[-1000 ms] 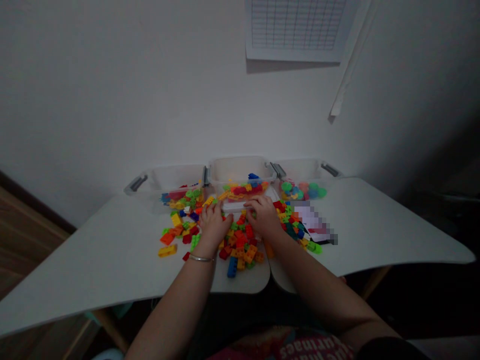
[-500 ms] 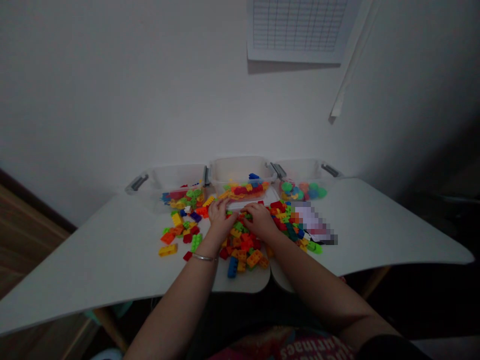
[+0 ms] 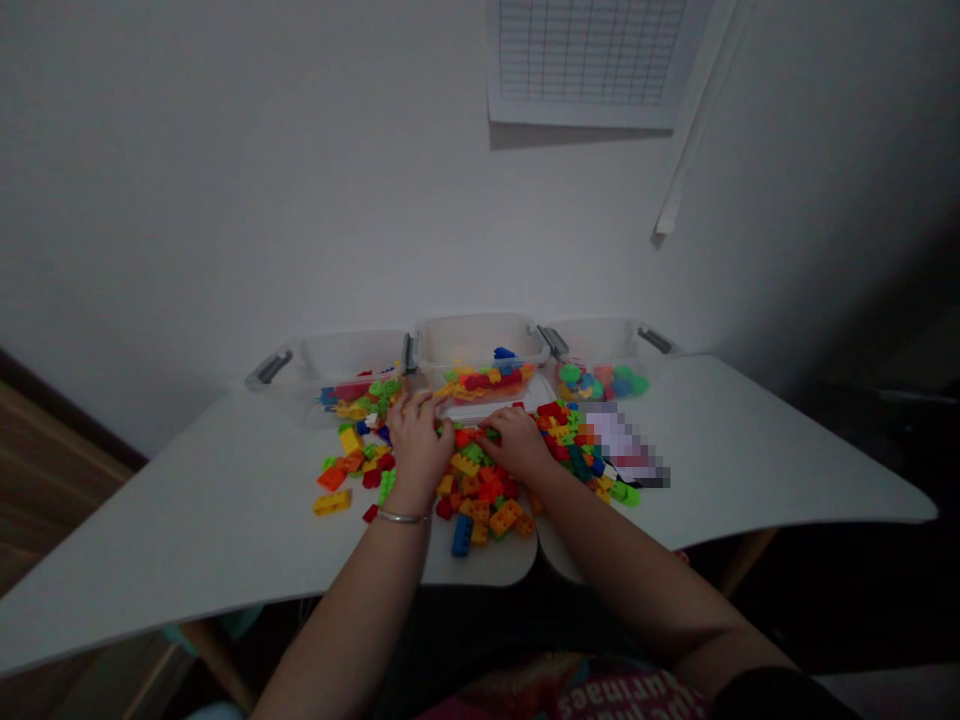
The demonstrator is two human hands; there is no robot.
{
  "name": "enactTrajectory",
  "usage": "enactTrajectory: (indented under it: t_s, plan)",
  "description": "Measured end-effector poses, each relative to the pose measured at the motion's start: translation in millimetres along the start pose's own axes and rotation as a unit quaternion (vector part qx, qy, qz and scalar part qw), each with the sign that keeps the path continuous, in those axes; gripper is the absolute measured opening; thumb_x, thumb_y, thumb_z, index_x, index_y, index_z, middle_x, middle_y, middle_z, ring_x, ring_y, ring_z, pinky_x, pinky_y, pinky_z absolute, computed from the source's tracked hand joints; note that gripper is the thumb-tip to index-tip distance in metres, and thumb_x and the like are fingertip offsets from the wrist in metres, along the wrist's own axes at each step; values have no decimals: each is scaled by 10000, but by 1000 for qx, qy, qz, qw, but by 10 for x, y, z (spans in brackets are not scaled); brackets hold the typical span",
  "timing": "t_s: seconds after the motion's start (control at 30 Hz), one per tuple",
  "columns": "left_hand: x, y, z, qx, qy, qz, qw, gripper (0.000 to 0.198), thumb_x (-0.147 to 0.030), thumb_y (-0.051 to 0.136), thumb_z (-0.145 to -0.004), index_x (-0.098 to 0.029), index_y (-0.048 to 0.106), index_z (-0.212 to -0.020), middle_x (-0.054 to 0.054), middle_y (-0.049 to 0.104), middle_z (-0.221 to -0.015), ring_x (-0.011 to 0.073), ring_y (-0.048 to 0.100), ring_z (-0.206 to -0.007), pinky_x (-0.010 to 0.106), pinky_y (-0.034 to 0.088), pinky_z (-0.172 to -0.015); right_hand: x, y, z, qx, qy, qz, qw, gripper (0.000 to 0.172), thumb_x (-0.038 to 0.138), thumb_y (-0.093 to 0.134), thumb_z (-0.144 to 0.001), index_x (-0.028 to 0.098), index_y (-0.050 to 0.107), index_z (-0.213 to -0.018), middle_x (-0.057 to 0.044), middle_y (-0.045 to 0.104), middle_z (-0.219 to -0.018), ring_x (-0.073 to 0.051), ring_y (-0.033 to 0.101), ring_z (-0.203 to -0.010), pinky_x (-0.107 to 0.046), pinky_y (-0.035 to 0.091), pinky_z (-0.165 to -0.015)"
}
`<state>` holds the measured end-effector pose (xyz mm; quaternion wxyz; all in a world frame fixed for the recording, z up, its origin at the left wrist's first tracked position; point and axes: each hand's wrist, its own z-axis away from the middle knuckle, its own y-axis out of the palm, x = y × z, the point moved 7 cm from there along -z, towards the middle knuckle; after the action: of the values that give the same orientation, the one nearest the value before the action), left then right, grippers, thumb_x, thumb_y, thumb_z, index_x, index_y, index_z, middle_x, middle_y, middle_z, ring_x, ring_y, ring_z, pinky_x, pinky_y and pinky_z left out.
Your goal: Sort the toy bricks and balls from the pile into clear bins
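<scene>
A heap of colourful toy building bricks [image 3: 491,485] lies on the white table between my forearms. My left hand [image 3: 418,445] is over the left side of the heap, palm down, fingers spread and thumb apart. Bricks under its palm are hidden. On the other side, my right hand [image 3: 519,442] reaches into the heap with fingers and thumb bent together; what they grip, if anything, is too small to make out. An orange-red brick [image 3: 466,437] sits between the two hands. Close to the front lies a blue brick [image 3: 462,537].
Three clear plastic bins stand along the wall: a left bin [image 3: 352,345], a middle bin [image 3: 480,330] and a right bin [image 3: 600,332], each with coloured pieces inside. A blurred flat item [image 3: 626,445] lies right of the heap. Loose yellow brick [image 3: 332,503] lies left on the table [image 3: 225,520].
My left hand has moved left, away from my right hand, and its fingers are spread wider. My right hand has stayed nearly in place. The view has shifted slightly.
</scene>
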<state>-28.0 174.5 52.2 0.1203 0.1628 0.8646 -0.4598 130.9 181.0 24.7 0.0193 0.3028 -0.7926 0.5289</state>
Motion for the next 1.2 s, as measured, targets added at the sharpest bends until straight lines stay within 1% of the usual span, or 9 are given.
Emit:
enactTrajectory:
  t_s: [0.1,0.23,0.3,0.37,0.6,0.77,0.87,1.0,1.2]
  plan:
    - [61,-22,40,1,-47,-68,997,525,-329,484,-841,-157,564,-1331,148,505,-1398,353,272,-1406,542,176,-1177,8,-24,0,-4,4,13,1000,289,392,647,-870,175,725,-1045,-91,685,-1038,-243,566,-998,-376,428,-933]
    - [153,155,92,79,-99,-103,987,579,-399,483,-846,-180,514,-1381,182,391,-1496,379,252,-1427,629,185,-1138,20,-29,-6,-2,4,20,1000,279,392,665,-857,206,731,-1055,-85,676,-1039,-240,553,-996,-376,433,-920]
    - [168,241,104,111,-103,-104,983,557,-396,470,-858,-207,520,-1380,173,372,-1512,365,290,-1415,612,206,-1137,19,-18,-14,2,5,25,1000,264,393,659,-861,216,739,-1040,-81,675,-1034,-242,548,-997,-379,432,-917]
    - [164,284,103,125,-96,-105,982,542,-380,466,-865,-207,527,-1376,177,378,-1506,345,333,-1397,570,221,-1147,7,-8,-26,4,8,29,1000,264,398,645,-870,215,745,-1033,-81,677,-1036,-243,548,-994,-379,431,-918]
    - [161,287,95,138,-95,-94,981,528,-425,453,-892,-215,534,-1369,185,370,-1508,336,349,-1392,569,206,-1151,-18,-1,-57,28,-6,37,999,273,314,651,-843,212,733,-1082,-72,673,-1081,-247,540,-1035,-382,421,-959]
    - [140,284,102,140,-89,-95,982,529,-442,448,-898,-207,539,-1363,187,373,-1504,340,351,-1390,577,191,-1155,21,3,-87,45,-14,61,997,291,392,645,-861,223,735,-1080,-81,665,-1081,-253,549,-1028,-387,431,-932]
    - [117,266,103,133,-83,-97,983,524,-440,444,-900,-199,549,-1354,188,386,-1494,337,369,-1379,554,210,-1157,49,21,-112,47,-14,72,996,264,370,637,-873,208,743,-1052,-98,667,-1061,-254,554,-1025,-384,435,-917]
    - [105,239,101,131,-75,-106,983,508,-389,471,-884,-194,560,-1344,193,402,-1483,340,398,-1359,531,240,-1153,51,28,-135,43,-2,73,996,218,312,604,-894,204,755,-1007,-103,675,-1032,-249,559,-1028,-379,425,-928]
    - [95,201,107,132,-71,-120,981,511,-314,509,-853,-187,560,-1346,192,396,-1487,336,412,-1348,509,272,-1144,51,7,-115,62,2,88,994,247,303,573,-892,182,749,-1017,-97,669,-1058,-243,555,-1026,-366,409,-949]
